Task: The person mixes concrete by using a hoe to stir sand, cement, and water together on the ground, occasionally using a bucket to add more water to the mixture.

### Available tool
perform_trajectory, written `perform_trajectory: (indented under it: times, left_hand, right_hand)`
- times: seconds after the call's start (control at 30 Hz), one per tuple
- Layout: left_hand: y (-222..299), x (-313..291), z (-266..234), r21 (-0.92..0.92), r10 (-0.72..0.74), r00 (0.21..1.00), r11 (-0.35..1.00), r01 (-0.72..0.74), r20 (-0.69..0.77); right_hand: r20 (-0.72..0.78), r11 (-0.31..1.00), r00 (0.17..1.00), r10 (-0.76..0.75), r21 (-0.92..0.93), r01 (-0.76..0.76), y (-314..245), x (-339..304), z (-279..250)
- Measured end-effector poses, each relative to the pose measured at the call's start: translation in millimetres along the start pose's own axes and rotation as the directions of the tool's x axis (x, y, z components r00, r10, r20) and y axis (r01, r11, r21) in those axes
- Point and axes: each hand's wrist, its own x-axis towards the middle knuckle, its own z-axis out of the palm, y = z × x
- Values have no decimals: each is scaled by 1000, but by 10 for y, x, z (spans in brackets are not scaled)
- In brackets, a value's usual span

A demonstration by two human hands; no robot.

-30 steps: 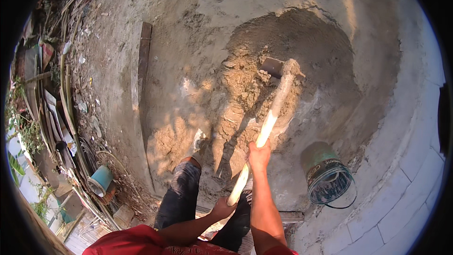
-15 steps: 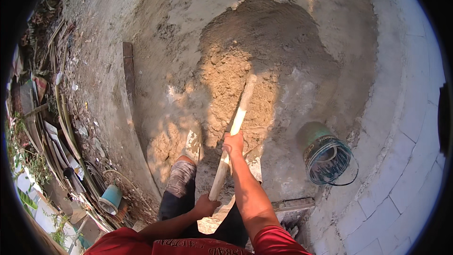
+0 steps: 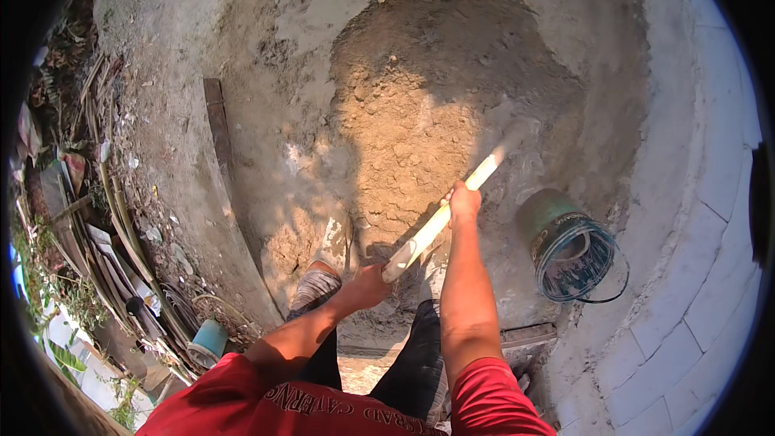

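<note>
Left of the bucket (image 3: pixel 539 216), the pale handle (image 3: pixel 428 234) slanted, with the left hand (image 3: pixel 371 287) and, nearer the bucket, the right hand (image 3: pixel 463 204) closed around it. A wide rightward swing could have tipped the bucket through insufficient clearance.

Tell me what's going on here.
A person's left hand holds a long, pale handle near its lower end, and the right hand grasps it farther up. The far end blurs, so any tool head can't be made out. Loose brown material lies ahead, partly sunlit. A bucket sits to the right, touched by neither hand.
</note>
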Motion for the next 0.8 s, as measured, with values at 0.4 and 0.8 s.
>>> perform_trajectory:
  times: [0.4, 0.8]
  left_hand:
    - [-952, -1576, 210, -221, -186, 972, 963, 152, -142]
    - [-722, -1215, 882, -585, -353, 914, 705, 401, 201]
  right_hand:
    - [358, 995, 934, -3, -93, 39, 446, -2029, 696]
    - [431, 992, 900, 71, -125, -18, 1473, -876, 318]
